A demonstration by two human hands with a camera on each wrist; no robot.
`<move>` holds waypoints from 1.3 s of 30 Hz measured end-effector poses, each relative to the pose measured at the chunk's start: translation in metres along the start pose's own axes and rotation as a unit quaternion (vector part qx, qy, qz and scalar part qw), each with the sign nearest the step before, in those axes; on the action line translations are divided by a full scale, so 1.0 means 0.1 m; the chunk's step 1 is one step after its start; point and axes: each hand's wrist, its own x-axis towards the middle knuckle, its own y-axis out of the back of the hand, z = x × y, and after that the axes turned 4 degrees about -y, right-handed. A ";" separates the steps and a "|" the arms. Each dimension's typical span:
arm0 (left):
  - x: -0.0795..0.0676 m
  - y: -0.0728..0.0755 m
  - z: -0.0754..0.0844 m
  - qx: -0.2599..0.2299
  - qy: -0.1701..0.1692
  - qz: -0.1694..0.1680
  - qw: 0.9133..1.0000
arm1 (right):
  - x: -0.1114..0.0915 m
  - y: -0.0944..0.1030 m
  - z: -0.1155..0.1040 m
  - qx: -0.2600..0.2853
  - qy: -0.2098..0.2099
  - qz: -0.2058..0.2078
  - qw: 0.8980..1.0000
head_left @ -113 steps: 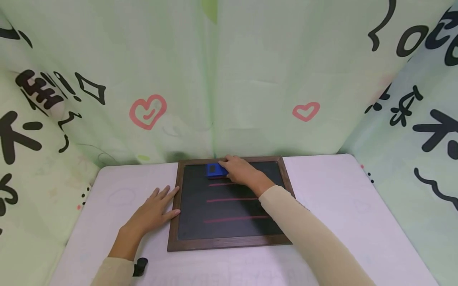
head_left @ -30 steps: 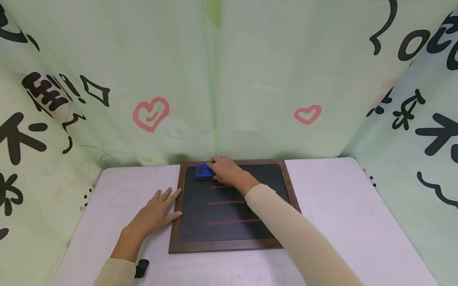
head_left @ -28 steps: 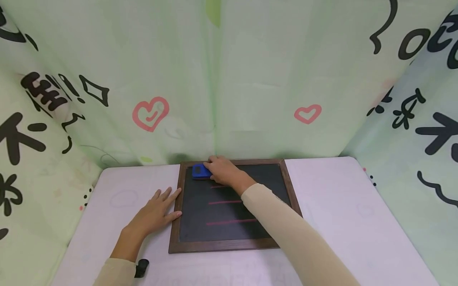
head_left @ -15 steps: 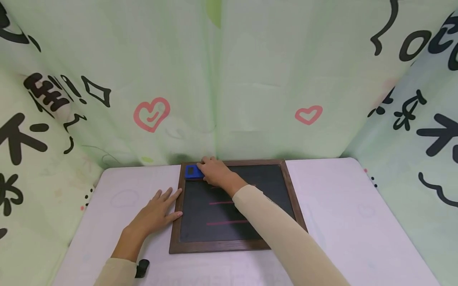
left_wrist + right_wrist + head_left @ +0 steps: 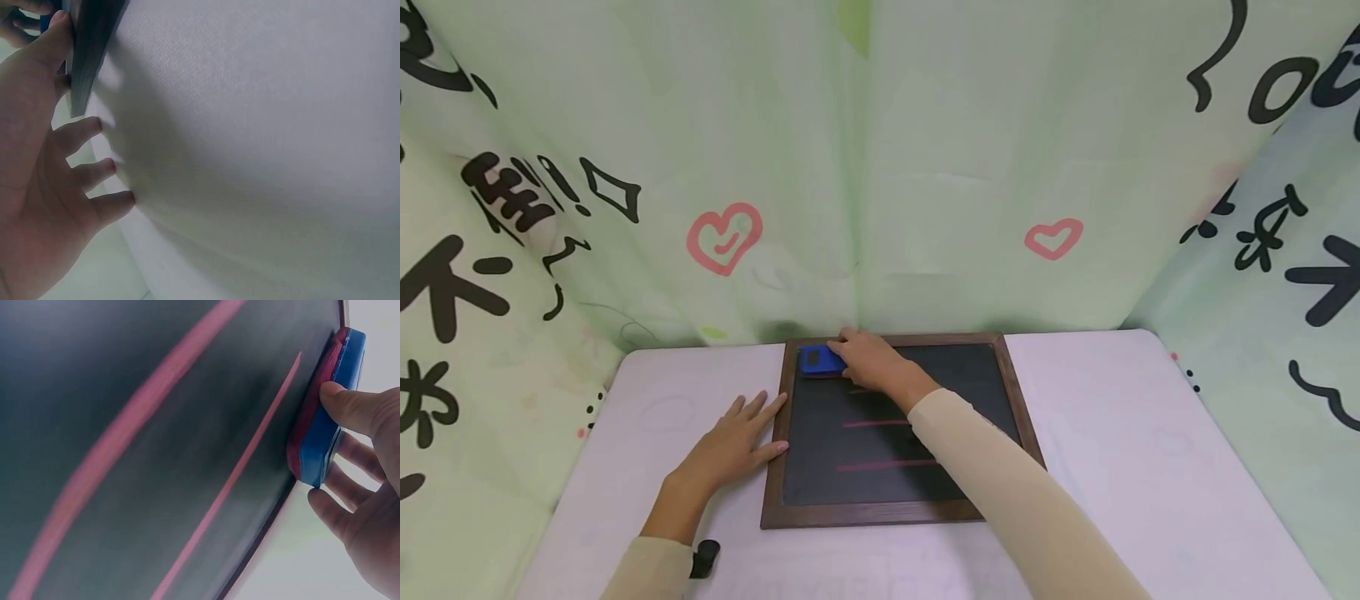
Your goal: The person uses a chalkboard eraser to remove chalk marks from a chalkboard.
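Observation:
A wood-framed chalkboard [image 5: 887, 512] lies flat on the table, with pink chalk lines [image 5: 880, 467] across its dark surface. My right hand [image 5: 874, 364] grips a blue board eraser [image 5: 820, 360] near the board's top left corner. In the right wrist view, the thumb presses one side of the eraser [image 5: 328, 434] while the fingers wrap the other, and its red felt face is against the board. At the board's left edge, my left hand [image 5: 730, 447] spreads its fingers, with thumb and index fingertip touching the frame. The right forearm hides part of the board's right side.
A white-covered table [image 5: 1120, 467] carries the board, whose far edge is close to a pale green curtain [image 5: 940, 183] with printed hearts and black lettering. Curtain also closes off both sides. A small black object [image 5: 704, 558] sits at the left cuff.
Since the first frame the right hand has carried the eraser leftward along the board's top, then slightly back right in the last half second. The left hand stays at the frame.

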 end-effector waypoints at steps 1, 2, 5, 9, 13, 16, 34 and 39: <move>0.00 0.00 0.00 0.000 0.001 -0.001 1.000 | -0.02 0.00 0.03 0.006 -0.001 -0.001 1.000; 0.00 0.00 0.01 0.000 0.001 -0.001 1.000 | -0.04 -0.01 0.07 0.012 -0.001 -0.002 1.000; 0.00 0.01 0.01 0.000 -0.003 0.001 1.000 | -0.10 -0.05 0.19 0.029 -0.005 0.001 1.000; 0.00 0.00 0.01 -0.004 -0.005 0.003 1.000 | -0.23 -0.08 0.37 0.051 -0.009 0.002 0.999; -0.01 0.00 0.01 -0.004 -0.002 0.003 1.000 | -0.36 -0.10 0.55 0.070 -0.013 -0.001 0.997; -0.01 -0.01 0.01 -0.002 -0.002 0.003 1.000 | -0.46 -0.12 0.69 0.078 -0.018 0.001 0.997; 0.00 -0.01 0.01 -0.005 0.003 0.000 1.000 | -1.11 -0.24 1.50 0.116 -0.052 0.061 0.990; 0.01 -0.02 0.01 -0.001 0.002 0.003 1.000 | -1.22 -0.26 1.63 0.121 -0.067 0.061 0.989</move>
